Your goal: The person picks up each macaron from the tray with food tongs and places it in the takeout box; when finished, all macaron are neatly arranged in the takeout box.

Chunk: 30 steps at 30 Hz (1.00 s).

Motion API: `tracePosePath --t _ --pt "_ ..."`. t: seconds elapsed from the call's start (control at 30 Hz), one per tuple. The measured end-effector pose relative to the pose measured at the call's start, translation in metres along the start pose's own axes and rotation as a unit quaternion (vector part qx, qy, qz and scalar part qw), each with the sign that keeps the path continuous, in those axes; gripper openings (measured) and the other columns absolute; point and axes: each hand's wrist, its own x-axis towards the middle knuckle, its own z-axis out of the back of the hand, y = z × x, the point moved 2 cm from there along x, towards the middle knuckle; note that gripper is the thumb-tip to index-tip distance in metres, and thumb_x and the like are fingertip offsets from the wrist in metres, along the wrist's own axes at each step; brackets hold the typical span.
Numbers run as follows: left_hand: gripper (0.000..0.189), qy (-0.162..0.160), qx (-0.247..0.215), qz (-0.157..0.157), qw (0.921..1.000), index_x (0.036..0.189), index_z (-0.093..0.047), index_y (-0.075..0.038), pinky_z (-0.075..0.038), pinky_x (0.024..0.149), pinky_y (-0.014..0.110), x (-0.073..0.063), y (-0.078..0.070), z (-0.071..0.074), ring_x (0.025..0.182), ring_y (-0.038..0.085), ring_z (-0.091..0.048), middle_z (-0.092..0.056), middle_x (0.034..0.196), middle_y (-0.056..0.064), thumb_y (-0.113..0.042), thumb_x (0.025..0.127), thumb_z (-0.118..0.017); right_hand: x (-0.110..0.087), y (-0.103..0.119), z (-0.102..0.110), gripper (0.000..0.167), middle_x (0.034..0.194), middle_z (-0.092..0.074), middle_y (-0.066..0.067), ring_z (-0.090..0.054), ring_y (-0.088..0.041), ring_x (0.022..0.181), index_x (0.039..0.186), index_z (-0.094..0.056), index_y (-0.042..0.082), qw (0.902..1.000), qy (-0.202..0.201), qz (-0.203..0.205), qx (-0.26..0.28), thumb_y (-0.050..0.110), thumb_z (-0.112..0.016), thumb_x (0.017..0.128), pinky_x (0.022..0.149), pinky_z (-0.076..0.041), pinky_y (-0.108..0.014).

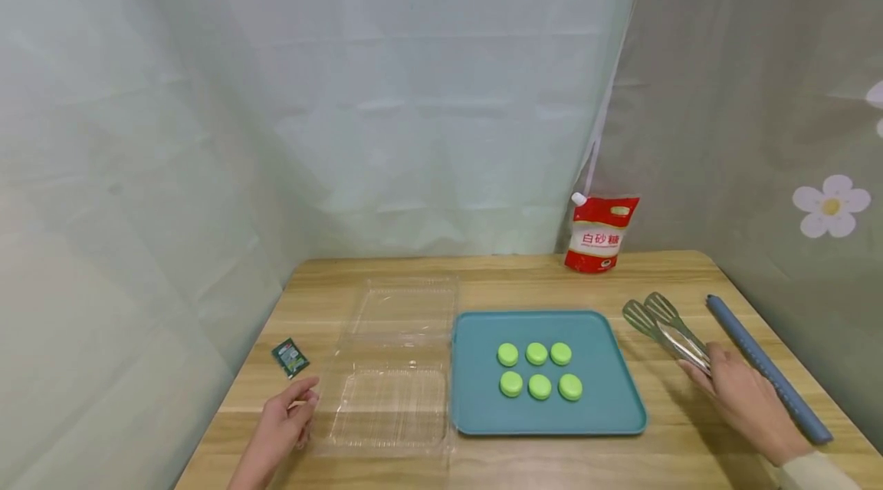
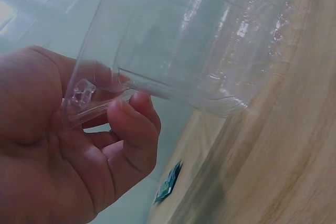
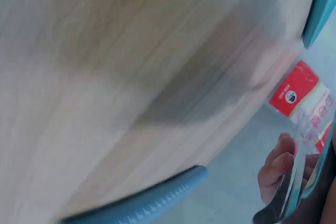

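In the left wrist view, my left hand (image 1: 286, 413) pinches the near left edge of a clear plastic clamshell box (image 1: 389, 407) between thumb and fingers. The box lies opened flat, its lid half (image 1: 410, 307) toward the back of the table. My right hand (image 1: 748, 398) grips a pair of tongs (image 1: 683, 342) with dark green slotted heads, which point forward and left above the table and are spread apart. Between the hands lies a teal tray (image 1: 545, 427), its left side beside the box. Several round green macarons (image 1: 539, 387) sit on it in two rows.
A small green packet (image 1: 290, 357) lies beyond my left hand. At the back right stands a red and white spouted sugar pouch (image 1: 597, 238). A long blue roll (image 1: 766, 367) with pale markings runs along the table's right edge. Hanging cloth surrounds the wooden table (image 1: 538, 467).
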Motion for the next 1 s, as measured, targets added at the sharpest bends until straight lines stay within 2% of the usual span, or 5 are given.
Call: tracePosePath --t 0.1,0.3,0.53,0.67,1.0 --pt "0.041 0.0 -0.003 0.003 1.0 0.14 -0.042 0.018 -0.041 0.048 0.023 -0.001 0.0 -0.001 0.054 0.011 -0.045 -0.051 0.106 0.018 0.006 0.101 -0.046 0.0 0.003 0.004 0.038 0.062 -0.043 -0.002 -0.042 -0.021 0.05 0.089 -0.051 0.002 0.9992 -0.011 0.024 -0.029 0.036 -0.068 0.096 0.037 -0.032 -0.04" --pt "0.04 0.0 -0.013 0.004 0.9999 0.139 -0.044 0.017 -0.039 0.047 0.022 0.001 0.001 -0.003 0.056 0.012 -0.044 -0.049 0.098 0.014 0.006 0.101 -0.045 0.004 0.011 0.009 0.047 0.061 -0.047 0.001 -0.04 -0.015 0.049 0.106 -0.056 0.003 0.9967 -0.024 0.053 -0.056 0.043 -0.073 0.089 0.036 -0.027 -0.034" --pt "0.038 -0.002 -0.011 0.016 0.9998 0.138 -0.046 0.016 -0.038 0.047 0.022 0.001 0.002 -0.002 0.057 0.013 -0.045 -0.05 0.094 0.011 0.006 0.101 -0.045 0.014 0.022 0.007 0.051 0.057 -0.03 0.006 -0.029 -0.011 0.045 0.077 -0.045 0.012 0.992 -0.045 0.092 -0.074 0.052 -0.076 0.083 0.036 -0.024 -0.029" --pt "0.037 -0.001 -0.004 0.009 1.0 0.136 -0.046 0.018 -0.039 0.047 0.022 0.001 0.003 -0.001 0.056 0.013 -0.045 -0.051 0.09 0.011 0.007 0.101 -0.045 0.019 0.027 0.005 0.055 0.056 -0.029 0.007 -0.028 -0.01 0.045 0.072 -0.042 0.015 0.9882 -0.055 0.117 -0.082 0.06 -0.071 0.084 0.037 -0.025 -0.029" --pt "0.036 -0.002 0.001 0.006 1.0 0.135 -0.048 0.018 -0.038 0.046 0.022 0.001 0.003 -0.002 0.054 0.013 -0.044 -0.05 0.075 0.009 0.006 0.101 -0.044 0.026 0.046 0.005 0.049 0.059 -0.034 0.005 -0.034 -0.013 0.047 0.077 -0.048 0.014 0.9914 0.058 0.085 -0.081 0.056 -0.073 0.085 0.04 -0.03 -0.03"
